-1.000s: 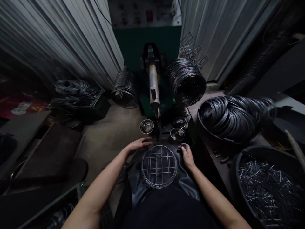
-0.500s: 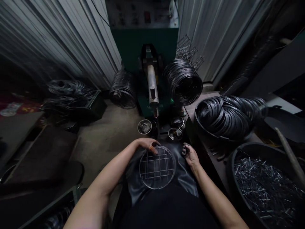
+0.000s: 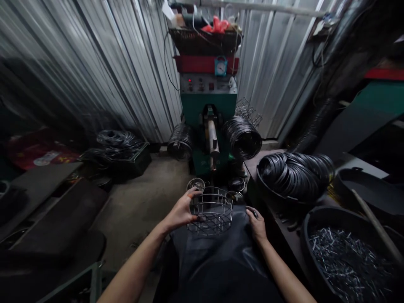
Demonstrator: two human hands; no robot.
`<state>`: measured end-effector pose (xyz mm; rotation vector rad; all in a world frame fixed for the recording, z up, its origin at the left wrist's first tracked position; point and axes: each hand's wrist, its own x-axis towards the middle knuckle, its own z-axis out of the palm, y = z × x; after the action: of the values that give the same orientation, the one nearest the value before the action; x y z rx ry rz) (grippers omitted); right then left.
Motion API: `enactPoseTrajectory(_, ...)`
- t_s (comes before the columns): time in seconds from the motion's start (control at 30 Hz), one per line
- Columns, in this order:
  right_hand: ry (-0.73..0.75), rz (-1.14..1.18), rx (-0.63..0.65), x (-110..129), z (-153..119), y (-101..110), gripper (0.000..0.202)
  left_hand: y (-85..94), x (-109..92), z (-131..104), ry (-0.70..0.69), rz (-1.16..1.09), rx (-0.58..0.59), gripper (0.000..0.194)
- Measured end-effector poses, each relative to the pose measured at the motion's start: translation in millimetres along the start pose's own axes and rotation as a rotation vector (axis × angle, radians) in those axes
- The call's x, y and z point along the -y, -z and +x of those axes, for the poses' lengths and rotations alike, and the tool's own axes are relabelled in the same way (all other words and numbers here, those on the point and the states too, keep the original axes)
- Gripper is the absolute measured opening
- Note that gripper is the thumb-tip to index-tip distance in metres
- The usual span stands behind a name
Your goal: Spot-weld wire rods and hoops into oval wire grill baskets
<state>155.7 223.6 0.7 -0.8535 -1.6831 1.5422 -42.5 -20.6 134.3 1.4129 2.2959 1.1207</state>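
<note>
My left hand [image 3: 186,207] grips a round wire basket [image 3: 212,229] by its left side, thumb low and fingers along the top. The basket is tilted above the dark apron [image 3: 217,261] on my lap, with its grid of crossed wires showing. To the right of it, apart from the basket, my right hand [image 3: 257,222] has its fingers curled together. Whatever lies in those fingers is too small and dark to make out. Ahead of the basket, a spot welding machine [image 3: 208,101] points its metal arm [image 3: 213,136] toward me.
Small metal bowls [image 3: 195,184] sit below the machine. Wire ring bundles [image 3: 243,136] hang on both sides of it. At right are a tub of wire rings [image 3: 293,174] and a tub of short wire pieces [image 3: 347,261]. A crate [image 3: 135,158] of rings stands left.
The basket has been tipped up and moved forward in my left hand, so its side wires show. My right hand stays curled at the right. My view has lifted toward the machine.
</note>
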Motion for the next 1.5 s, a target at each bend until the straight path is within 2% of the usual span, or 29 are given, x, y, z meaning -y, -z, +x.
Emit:
enactPoseTrajectory(0.07,0.111,-0.148,-0.002,-3.5,-0.7,6.5,0.033,-13.3,5.5,1.1,-0.011,-0.007,-0.042,0.079)
enactPoseTrajectory(0.17,0.184,-0.322,0.041,-15.7,-5.6,14.9,0.028,-30.8,11.3,6.2,-0.03,0.001,-0.071,0.08)
enactPoseTrajectory(0.27,0.192,-0.432,0.082,-25.0,-9.1,17.3,0.025,-41.7,15.5,11.7,-0.061,0.007,-0.074,0.078)
enactPoseTrajectory(0.37,0.166,-0.482,0.144,-17.2,-5.2,13.1,0.023,-45.8,21.9,16.4,-0.078,0.014,-0.073,0.076)
enactPoseTrajectory(0.5,0.078,-0.386,0.283,28.7,5.7,4.6,0.022,-46.1,32.4,23.6,-0.086,0.062,-0.082,0.073)
enactPoseTrajectory(0.6,0.011,-0.303,0.494,77.7,13.4,-6.0,0.025,-47.7,35.1,30.8,-0.085,0.14,-0.058,0.075)
enactPoseTrajectory(0.67,-0.075,-0.3,0.674,105.5,20.5,-17.9,0.026,-50.2,32.9,35.8,-0.094,0.193,-0.029,0.074)
enactPoseTrajectory(0.77,-0.1,-0.385,0.75,127.8,32.8,-41.5,0.024,-55.1,26.3,41.6,-0.108,0.241,-0.011,0.072)
enactPoseTrajectory(0.9,0.037,-0.507,0.597,124.3,36.4,-71.2,0.017,-59.6,18.9,44.8,-0.106,0.282,-0.038,0.071)
enactPoseTrajectory(0.97,0.149,-0.551,0.491,115.8,30.6,-79.9,0.011,-60.7,17.5,45.2,-0.104,0.295,-0.043,0.07)
enactPoseTrajectory(1.03,0.216,-0.579,0.448,107.8,23.5,-83.3,0.009,-61.4,17.6,45.2,-0.105,0.296,-0.039,0.07)
enactPoseTrajectory(1.1,0.232,-0.549,0.493,102.8,19.2,-82.1,0.012,-62.2,18.8,44.9,-0.105,0.284,-0.035,0.07)
enactPoseTrajectory(1.2,0.247,-0.455,0.661,103.1,21.0,-74.4,0.019,-63.2,22.1,44.6,-0.095,0.247,-0.037,0.07)
enactPoseTrajectory(1.33,0.371,-0.481,0.849,111.3,30.0,-63.0,0.02,-62.5,26.2,44.5,-0.107,0.159,-0.051,0.07)
enactPoseTrajectory(1.5,0.519,-0.583,0.897,110.9,34.0,-60.7,0.028,-58.4,26.9,44.2,-0.133,0.128,-0.084,0.07)
